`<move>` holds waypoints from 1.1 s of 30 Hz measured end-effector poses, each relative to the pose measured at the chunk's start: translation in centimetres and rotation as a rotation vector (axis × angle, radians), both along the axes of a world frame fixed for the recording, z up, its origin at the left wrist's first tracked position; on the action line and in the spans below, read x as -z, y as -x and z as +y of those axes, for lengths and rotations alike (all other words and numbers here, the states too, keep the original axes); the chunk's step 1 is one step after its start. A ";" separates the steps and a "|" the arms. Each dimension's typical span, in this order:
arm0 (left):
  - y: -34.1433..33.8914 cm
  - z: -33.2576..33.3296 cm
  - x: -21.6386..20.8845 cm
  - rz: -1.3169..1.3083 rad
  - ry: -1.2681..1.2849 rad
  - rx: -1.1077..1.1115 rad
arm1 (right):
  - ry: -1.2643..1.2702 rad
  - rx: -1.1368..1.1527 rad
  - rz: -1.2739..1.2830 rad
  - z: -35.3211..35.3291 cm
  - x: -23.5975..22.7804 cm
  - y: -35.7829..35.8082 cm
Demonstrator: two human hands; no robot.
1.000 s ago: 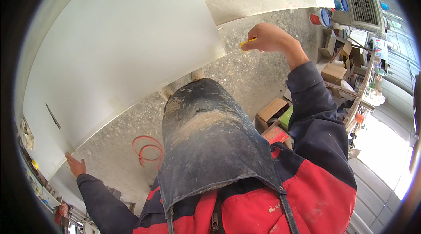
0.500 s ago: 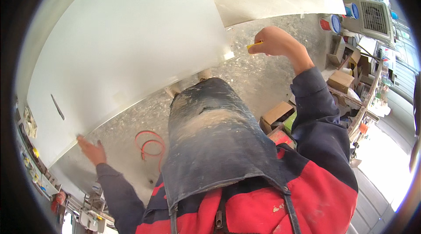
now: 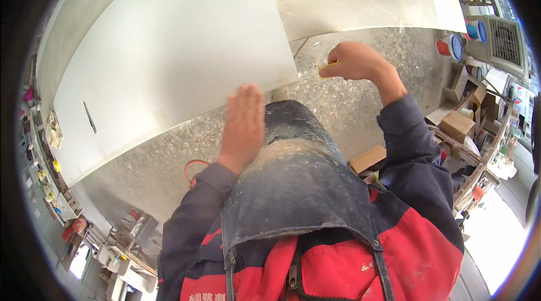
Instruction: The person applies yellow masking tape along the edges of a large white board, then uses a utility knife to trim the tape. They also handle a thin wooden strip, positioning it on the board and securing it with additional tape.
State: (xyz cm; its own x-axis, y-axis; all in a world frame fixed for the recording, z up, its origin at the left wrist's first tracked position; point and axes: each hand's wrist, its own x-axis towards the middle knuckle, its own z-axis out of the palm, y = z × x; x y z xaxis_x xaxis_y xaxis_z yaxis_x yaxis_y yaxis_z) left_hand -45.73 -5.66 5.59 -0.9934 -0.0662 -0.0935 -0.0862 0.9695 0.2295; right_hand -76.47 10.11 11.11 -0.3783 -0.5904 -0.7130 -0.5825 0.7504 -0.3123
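The left hand (image 3: 243,126) has been swung inward, fingers together; white sheet (image 3: 197,36) laid flat, yellow piece (image 3: 326,70) pinched by right hand (image 3: 359,62).

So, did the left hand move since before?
Yes, the left hand moved right, from the left end of the white board toward its right end.

Red-and-navy jacket (image 3: 417,247) beneath a stained dark apron (image 3: 298,194)

My right hand (image 3: 356,60) pinches a small yellow piece (image 3: 325,70), partly hidden, right of the broad, smooth white panel (image 3: 174,47) stretching off far left.
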 end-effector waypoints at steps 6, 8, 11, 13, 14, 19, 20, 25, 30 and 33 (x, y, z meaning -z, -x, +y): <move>6.9 3.3 -0.6 0.059 0.038 0.244 | 0.115 -0.045 0.052 0.8 0.7 0.2; 7.5 3.4 -0.8 0.069 0.031 0.250 | 0.122 -0.045 0.043 0.7 0.9 0.3; 7.6 3.1 -0.8 0.077 -0.003 0.252 | 0.088 -0.013 -0.001 0.6 0.7 0.2; 6.9 2.1 -0.5 0.036 -0.019 0.217 | 0.091 0.006 -0.003 0.8 1.5 0.3; 5.7 1.2 -0.2 -0.003 -0.027 0.187 | 0.073 0.028 0.001 0.7 1.1 0.0; -4.0 -6.9 -1.6 -0.193 -0.077 -0.156 | 0.045 0.032 0.011 0.4 1.2 -0.1; -7.2 -8.9 -1.5 -0.194 -0.021 -0.254 | 0.035 0.021 0.005 0.0 1.4 -0.1; -21.7 -18.7 -1.0 -0.165 0.154 -0.572 | -0.087 0.105 0.018 0.1 3.6 -0.2; -30.1 -31.4 -2.1 -0.180 0.308 -0.777 | -0.130 0.151 0.064 0.2 3.4 -0.5; -29.8 -37.9 -2.4 0.081 0.275 -0.922 | -0.110 0.236 0.091 -0.3 2.9 -1.5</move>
State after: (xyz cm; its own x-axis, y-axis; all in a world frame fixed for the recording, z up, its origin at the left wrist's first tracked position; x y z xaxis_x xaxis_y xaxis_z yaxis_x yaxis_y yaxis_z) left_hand -15.90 -43.55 7.95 -0.5429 -0.8329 0.1077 -0.8344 0.5495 0.0432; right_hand -74.94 9.86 8.23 -0.5614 -0.3992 -0.7249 -0.4097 0.8951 -0.1757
